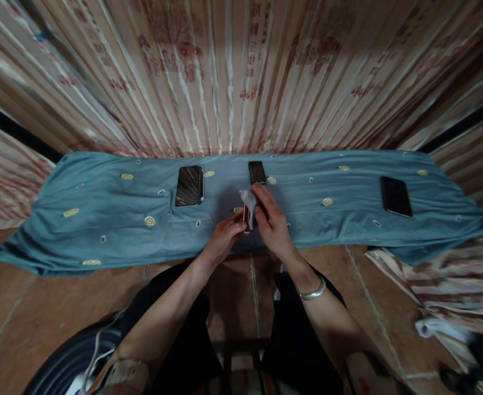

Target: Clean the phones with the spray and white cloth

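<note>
Over the middle of the cloth-covered surface, my left hand (223, 237) is closed around the lower part of a phone (245, 216), which is held up nearly edge-on. My right hand (272, 224) has its fingers closed on a pale, crumpled wipe or tissue (248, 199) and presses it against the phone's right face. Most of the phone's screen is turned from view. Just beyond my right fingertips lies a small dark phone (257, 172). To the left rests a larger dark device (188, 186) with a reflective screen and a light strip on its right edge.
A blue-green cloth (113, 219) with yellow pineapple prints covers the long narrow surface. Another dark phone (396, 196) lies at the far right. Patterned curtains (225, 82) hang behind. A dark round ribbed object (64, 362) and a white cable are at lower left.
</note>
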A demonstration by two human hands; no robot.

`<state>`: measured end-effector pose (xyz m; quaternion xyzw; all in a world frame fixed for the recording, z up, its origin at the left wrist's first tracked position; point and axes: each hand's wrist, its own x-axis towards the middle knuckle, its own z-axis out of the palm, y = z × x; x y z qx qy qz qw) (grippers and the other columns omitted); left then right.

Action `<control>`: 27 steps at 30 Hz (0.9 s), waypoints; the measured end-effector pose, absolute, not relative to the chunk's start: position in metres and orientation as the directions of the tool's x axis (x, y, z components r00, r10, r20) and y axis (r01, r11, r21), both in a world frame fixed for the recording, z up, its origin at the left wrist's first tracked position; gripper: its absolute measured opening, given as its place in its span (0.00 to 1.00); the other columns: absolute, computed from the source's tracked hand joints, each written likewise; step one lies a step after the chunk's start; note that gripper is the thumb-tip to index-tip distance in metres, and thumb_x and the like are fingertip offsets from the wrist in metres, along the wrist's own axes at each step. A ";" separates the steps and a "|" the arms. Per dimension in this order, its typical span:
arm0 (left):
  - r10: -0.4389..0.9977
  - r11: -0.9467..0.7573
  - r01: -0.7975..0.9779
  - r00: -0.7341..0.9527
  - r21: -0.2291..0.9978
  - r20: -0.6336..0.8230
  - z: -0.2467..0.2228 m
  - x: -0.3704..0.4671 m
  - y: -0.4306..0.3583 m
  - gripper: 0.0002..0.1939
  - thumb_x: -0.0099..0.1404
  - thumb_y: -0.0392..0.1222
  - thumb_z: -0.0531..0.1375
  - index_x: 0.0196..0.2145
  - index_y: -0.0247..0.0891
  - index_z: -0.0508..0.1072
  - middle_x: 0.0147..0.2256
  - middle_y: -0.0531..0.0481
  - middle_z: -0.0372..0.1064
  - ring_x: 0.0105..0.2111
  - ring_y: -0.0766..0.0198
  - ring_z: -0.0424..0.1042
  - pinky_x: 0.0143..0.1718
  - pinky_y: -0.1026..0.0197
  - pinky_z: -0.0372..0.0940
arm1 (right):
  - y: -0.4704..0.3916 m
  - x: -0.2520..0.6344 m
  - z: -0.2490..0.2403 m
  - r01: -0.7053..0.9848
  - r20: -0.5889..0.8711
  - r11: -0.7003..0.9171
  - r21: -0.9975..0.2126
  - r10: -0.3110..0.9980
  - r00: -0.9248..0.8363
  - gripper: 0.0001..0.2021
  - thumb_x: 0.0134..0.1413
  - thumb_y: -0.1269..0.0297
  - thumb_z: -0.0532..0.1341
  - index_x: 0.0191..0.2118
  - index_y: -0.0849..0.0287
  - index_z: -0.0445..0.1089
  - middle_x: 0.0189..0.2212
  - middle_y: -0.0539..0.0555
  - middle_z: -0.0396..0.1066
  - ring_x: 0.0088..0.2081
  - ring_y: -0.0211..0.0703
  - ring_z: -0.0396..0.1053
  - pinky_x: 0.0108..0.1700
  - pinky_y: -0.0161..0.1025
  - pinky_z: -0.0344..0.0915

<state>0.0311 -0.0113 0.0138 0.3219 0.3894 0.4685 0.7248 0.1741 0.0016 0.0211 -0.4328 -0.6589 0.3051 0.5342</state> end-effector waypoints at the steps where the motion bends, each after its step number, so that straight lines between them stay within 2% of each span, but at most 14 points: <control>1: 0.930 0.351 -0.424 0.259 0.835 -0.259 0.014 0.031 -0.011 0.19 0.48 0.43 0.70 0.40 0.37 0.82 0.38 0.47 0.78 0.40 0.57 0.73 0.43 0.58 0.65 | 0.001 0.175 0.022 0.254 0.444 0.436 -0.863 0.896 -0.029 0.21 0.65 0.60 0.53 0.61 0.50 0.66 0.67 0.52 0.59 0.68 0.47 0.56 0.69 0.51 0.53; 5: 0.934 0.339 -0.405 0.254 0.849 -0.252 0.013 0.030 -0.011 0.20 0.48 0.43 0.70 0.40 0.36 0.82 0.39 0.46 0.78 0.42 0.54 0.74 0.44 0.57 0.65 | -0.001 0.175 0.026 0.287 0.445 0.422 -0.860 0.896 0.014 0.17 0.64 0.59 0.55 0.55 0.50 0.71 0.66 0.53 0.60 0.68 0.49 0.56 0.69 0.52 0.54; 8: 0.938 0.328 -0.375 0.236 0.867 -0.253 0.010 0.029 -0.010 0.22 0.48 0.43 0.70 0.42 0.36 0.81 0.38 0.46 0.79 0.42 0.54 0.74 0.44 0.57 0.65 | -0.003 0.173 0.029 0.266 0.445 0.432 -0.862 0.895 -0.013 0.16 0.65 0.57 0.54 0.52 0.50 0.73 0.65 0.53 0.62 0.66 0.49 0.60 0.69 0.53 0.54; 14: 0.944 0.317 -0.372 0.209 0.872 -0.254 0.011 0.029 -0.010 0.21 0.48 0.43 0.71 0.41 0.35 0.82 0.38 0.46 0.79 0.41 0.56 0.74 0.42 0.59 0.65 | -0.004 0.169 0.027 0.270 0.427 0.438 -0.857 0.898 -0.102 0.17 0.66 0.53 0.53 0.55 0.47 0.72 0.62 0.51 0.67 0.66 0.48 0.59 0.69 0.53 0.52; 20: 0.943 0.317 -0.364 0.220 0.876 -0.250 0.011 0.028 -0.011 0.22 0.47 0.44 0.71 0.41 0.35 0.82 0.37 0.45 0.79 0.41 0.54 0.74 0.43 0.58 0.65 | 0.002 0.173 0.023 0.274 0.422 0.433 -0.859 0.901 -0.099 0.20 0.67 0.50 0.50 0.54 0.48 0.72 0.57 0.51 0.72 0.61 0.46 0.65 0.66 0.48 0.57; 24: 0.941 0.314 -0.351 0.237 0.882 -0.241 0.012 0.028 -0.012 0.22 0.46 0.43 0.71 0.41 0.35 0.83 0.39 0.44 0.80 0.42 0.53 0.75 0.45 0.57 0.65 | 0.006 0.176 0.022 0.239 0.348 0.348 -0.907 0.936 -0.040 0.20 0.67 0.48 0.49 0.51 0.49 0.73 0.50 0.51 0.76 0.53 0.46 0.72 0.59 0.45 0.65; 27: 0.934 0.323 -0.374 0.273 0.869 -0.229 0.014 0.028 -0.013 0.20 0.46 0.44 0.71 0.38 0.35 0.83 0.37 0.44 0.80 0.43 0.52 0.75 0.46 0.56 0.66 | 0.009 0.177 0.020 0.201 0.309 0.303 -0.932 0.951 -0.004 0.22 0.66 0.45 0.49 0.48 0.51 0.74 0.47 0.52 0.78 0.51 0.48 0.73 0.56 0.45 0.67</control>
